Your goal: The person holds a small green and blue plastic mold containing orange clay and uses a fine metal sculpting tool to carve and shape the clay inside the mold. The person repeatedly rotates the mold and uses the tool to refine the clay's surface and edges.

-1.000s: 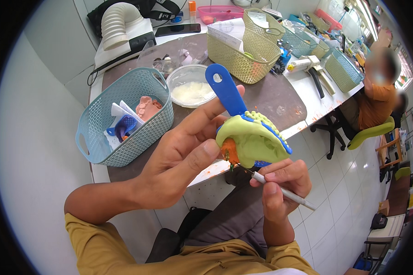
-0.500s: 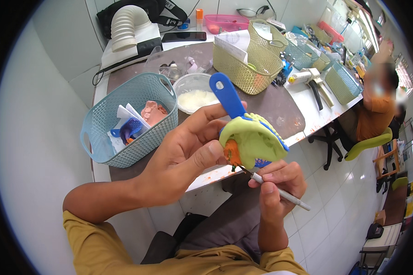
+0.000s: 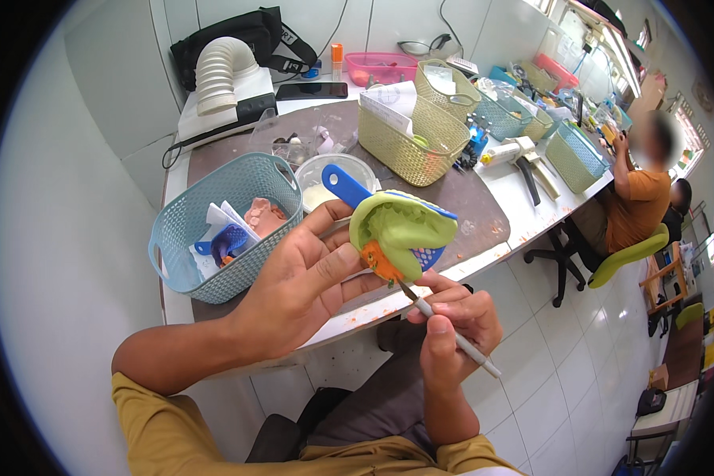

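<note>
A blue dental impression tray [image 3: 346,186] filled with pale green impression material [image 3: 404,222] is gripped between the thumb and fingers of my left hand [image 3: 313,262]. Orange material [image 3: 381,262] sits at the near left edge of the green mould. My right hand [image 3: 460,321] pinches a grey-handled knife [image 3: 462,343] with a dark narrow blade. Its tip meets the lower edge of the orange part; whether it cuts in cannot be made out. Both hands are raised in front of the table's near edge.
A light blue basket [image 3: 214,190] at left holds papers, a pink cast and another blue tray. Behind my left hand is a clear tub of white material [image 3: 317,195]. Beige baskets [image 3: 412,151], a white ducted unit [image 3: 228,103] and a phone [image 3: 312,90] stand farther back. A co-worker [image 3: 639,194] sits at right.
The impression tray has shifted left and tilted, its handle now leaning further left. My right hand has moved left and slightly down with the knife, staying at the orange part.
</note>
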Tool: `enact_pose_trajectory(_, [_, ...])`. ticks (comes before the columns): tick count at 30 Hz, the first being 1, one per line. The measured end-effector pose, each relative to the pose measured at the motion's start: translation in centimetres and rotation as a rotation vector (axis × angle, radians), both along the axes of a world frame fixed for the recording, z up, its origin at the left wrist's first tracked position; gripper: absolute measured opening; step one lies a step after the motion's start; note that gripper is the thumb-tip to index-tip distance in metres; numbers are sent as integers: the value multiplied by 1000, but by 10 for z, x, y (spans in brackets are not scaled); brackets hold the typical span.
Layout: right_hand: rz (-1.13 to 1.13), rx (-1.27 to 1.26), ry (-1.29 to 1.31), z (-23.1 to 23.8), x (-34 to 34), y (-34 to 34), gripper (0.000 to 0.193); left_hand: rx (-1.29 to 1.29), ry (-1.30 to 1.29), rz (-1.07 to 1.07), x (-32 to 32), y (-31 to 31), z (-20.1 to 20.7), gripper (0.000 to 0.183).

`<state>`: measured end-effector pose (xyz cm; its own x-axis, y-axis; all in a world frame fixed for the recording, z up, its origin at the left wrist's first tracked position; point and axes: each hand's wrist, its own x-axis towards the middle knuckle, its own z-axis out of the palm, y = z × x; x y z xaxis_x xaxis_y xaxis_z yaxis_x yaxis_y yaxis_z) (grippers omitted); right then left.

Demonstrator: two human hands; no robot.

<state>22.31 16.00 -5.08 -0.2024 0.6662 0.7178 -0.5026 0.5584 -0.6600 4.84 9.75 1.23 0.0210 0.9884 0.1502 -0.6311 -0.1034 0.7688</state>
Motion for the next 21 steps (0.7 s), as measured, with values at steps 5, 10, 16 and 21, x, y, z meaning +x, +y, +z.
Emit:
enact_pose_trajectory(5, [-52,21,-16,-2,-4,-5,11,-61,46,-9,-2,-1,0,56])
enact_pose_trajectory(10, [-139,26,6,-4,-12,-9,11,-61,21,1,-1,1,-2,59])
enact_pose_trajectory(16, [-219,43,13,-8,-21,-13,12,-78,13,9,0,4,-3,59])
enact_pose_trajectory(21, [-291,44,6,-8,-28,-13,11,-106,16,55,0,3,-6,55])
